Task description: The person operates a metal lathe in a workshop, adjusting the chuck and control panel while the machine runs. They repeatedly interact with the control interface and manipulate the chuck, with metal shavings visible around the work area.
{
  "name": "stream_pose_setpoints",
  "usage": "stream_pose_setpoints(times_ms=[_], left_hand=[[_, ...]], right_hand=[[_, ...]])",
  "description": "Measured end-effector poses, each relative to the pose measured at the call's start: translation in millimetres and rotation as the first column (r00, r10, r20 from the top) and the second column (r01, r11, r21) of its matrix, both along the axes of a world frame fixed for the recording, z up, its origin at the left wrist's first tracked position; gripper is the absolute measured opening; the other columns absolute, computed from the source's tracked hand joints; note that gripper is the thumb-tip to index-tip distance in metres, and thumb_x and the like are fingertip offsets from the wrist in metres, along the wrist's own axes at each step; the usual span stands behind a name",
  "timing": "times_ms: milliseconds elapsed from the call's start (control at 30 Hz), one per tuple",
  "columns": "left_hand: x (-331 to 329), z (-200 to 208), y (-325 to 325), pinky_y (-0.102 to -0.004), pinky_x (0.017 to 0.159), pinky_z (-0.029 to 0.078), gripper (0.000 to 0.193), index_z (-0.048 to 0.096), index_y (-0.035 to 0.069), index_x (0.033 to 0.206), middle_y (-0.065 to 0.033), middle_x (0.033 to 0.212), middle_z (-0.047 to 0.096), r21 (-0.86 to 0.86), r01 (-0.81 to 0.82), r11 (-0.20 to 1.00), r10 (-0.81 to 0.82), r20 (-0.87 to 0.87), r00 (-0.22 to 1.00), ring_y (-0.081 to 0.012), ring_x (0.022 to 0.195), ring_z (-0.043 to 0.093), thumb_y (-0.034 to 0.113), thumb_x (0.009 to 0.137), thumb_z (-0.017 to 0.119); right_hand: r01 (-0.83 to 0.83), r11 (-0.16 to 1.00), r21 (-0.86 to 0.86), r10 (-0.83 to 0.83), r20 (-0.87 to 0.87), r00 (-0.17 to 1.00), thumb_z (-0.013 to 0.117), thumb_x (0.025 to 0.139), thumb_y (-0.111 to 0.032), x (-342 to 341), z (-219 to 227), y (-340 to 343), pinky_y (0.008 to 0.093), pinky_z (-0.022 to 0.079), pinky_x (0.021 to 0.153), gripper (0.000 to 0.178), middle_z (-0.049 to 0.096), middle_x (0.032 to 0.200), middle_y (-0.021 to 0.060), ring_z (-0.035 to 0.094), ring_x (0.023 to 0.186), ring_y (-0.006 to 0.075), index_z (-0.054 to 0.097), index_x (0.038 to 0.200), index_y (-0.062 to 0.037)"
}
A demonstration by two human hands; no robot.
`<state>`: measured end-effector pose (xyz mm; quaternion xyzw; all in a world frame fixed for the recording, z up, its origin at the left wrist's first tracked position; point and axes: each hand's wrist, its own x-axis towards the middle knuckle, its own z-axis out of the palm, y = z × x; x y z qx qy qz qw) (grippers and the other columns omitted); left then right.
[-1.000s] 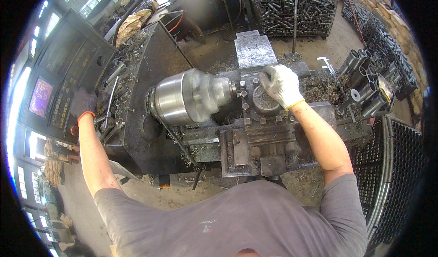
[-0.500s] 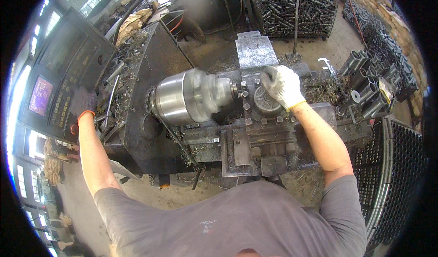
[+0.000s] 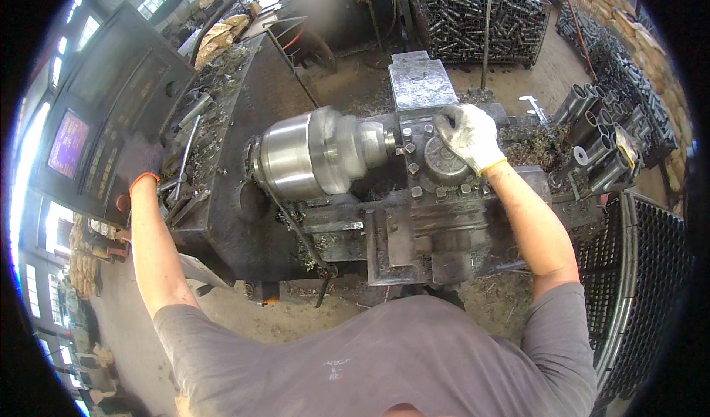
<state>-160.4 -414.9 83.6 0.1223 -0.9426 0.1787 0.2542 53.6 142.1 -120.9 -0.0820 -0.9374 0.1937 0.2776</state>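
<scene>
My left hand (image 3: 140, 159), in a dark glove with an orange cuff, is at the control panel (image 3: 126, 84) beside its buttons; its fingers are too dark and blurred to read. On the round top of the tool post (image 3: 446, 162) rests my right hand (image 3: 470, 137), in a white glove with a yellow cuff. Its fingers are curled, and whatever may be inside them is hidden. Left of the tool post, the lathe chuck (image 3: 290, 156) carries a stepped metal workpiece (image 3: 344, 150), blurred as if spinning. The workpiece's narrow end lies close to the tool post's bolts.
Metal chips and a long wrench (image 3: 189, 149) lie on the headstock ledge. At the right stand several metal tubes (image 3: 592, 147) and a caliper (image 3: 534, 108). Wire bins (image 3: 481, 25) full of metal parts are behind the lathe. A black mesh crate (image 3: 654, 269) stands at right.
The whole view has shifted slightly, moving the lathe a little rightward in the picture. Both hands keep their places at the panel and tool post.
</scene>
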Motion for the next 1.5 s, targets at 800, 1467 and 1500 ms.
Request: stream_pose_setpoints(times_ms=[800, 1467, 1500], left_hand=[[147.1, -73.4, 35.7, -0.0459, 0.110, 0.050, 0.064, 0.058, 0.008, 0.145, -0.0251, 0.161, 0.047, 0.205, 0.496, 0.844, -0.464, -0.185, 0.866, -0.0411, 0.138, 0.057, 0.046, 0.095, 0.071], [150.5, -113.7, 46.5, -0.0550, 0.111, 0.046, 0.053, 0.062, 0.009, 0.132, -0.0218, 0.137, 0.059, 0.111, 0.810, 0.576, -0.726, -0.384, 0.570, -0.0438, 0.127, 0.058, 0.032, 0.086, 0.075], [151.0, -115.0, 46.9, -0.0550, 0.110, 0.046, 0.053, 0.061, 0.008, 0.132, -0.0220, 0.136, 0.059, 0.111, 0.804, 0.584, -0.717, -0.394, 0.575, -0.0439, 0.127, 0.058, 0.030, 0.086, 0.075]], right_hand=[[-0.064, 0.997, -0.038, 0.065, 0.028, 0.997, 0.074, 0.092, -0.023, 6.6, 33.6, -4.5, 0.0455, 0.058, 0.081, 0.017, 0.075, 0.096, 0.0172, 0.073, 0.093, 0.0376, 0.077, 0.097, -0.0081], [-0.668, 0.612, 0.425, 0.768, -0.115, 0.630, 0.067, 0.088, -0.024, -219.4, 248.4, -377.2, 0.0499, 0.060, 0.089, 0.034, 0.051, 0.158, 0.0218, 0.074, 0.106, 0.0420, 0.071, 0.115, -0.0038], [-0.662, 0.622, 0.419, 0.765, -0.141, 0.629, 0.067, 0.088, -0.024, -229.7, 248.1, -386.5, 0.0498, 0.060, 0.089, 0.034, 0.051, 0.159, 0.0217, 0.074, 0.107, 0.0418, 0.071, 0.115, -0.0039]])
